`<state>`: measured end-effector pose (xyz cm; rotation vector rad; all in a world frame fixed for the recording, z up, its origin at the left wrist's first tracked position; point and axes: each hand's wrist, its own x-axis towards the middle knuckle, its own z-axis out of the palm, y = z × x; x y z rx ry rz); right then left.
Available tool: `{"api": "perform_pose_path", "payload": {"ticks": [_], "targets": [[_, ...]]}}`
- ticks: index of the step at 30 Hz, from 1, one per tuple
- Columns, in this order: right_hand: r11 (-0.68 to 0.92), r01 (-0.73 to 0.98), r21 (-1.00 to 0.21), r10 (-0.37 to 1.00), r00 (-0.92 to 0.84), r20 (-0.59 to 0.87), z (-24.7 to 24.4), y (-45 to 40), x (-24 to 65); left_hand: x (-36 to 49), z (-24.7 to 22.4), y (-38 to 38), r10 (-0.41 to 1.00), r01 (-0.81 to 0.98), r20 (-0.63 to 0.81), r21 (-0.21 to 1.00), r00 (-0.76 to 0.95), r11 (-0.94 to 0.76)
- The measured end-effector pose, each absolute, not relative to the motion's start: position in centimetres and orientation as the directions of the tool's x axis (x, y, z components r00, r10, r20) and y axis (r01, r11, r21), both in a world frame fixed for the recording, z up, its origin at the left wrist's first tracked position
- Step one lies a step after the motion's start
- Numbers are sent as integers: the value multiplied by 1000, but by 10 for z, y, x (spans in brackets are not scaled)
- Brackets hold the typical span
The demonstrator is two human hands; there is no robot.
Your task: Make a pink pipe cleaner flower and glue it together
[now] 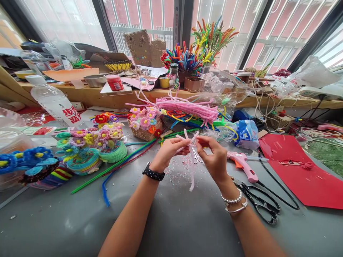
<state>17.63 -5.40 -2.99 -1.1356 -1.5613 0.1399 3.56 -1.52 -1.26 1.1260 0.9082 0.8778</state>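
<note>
Between my two hands, above the grey table, are pale pink pipe cleaners [192, 171] crossing one another, with one end hanging down and short ends sticking up. My left hand [174, 150], with a dark dotted watch band at the wrist, pinches them from the left. My right hand [213, 157], with silver bracelets below it, pinches them from the right. How the strands join is partly hidden by my fingertips. Small white-handled scissors [197, 157] lie on the table behind my hands, among scattered coloured bits.
Right of my hands lie a pink glue gun [243, 165], black-handled scissors [264, 205] and red card [302, 171]. Pink pipe cleaners [187, 109] are heaped behind. Fuzzy flower baskets [85, 157] and a water bottle [55, 101] stand left, beside a long green pipe cleaner [107, 172].
</note>
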Motion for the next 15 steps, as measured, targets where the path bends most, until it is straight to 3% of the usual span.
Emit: {"api": "perform_pose_path", "payload": {"ticks": [15], "targets": [[607,614,-504,686,-86,723,-33,-51,178,31,-12,-13,909,-104,-155,972,388,210]]}}
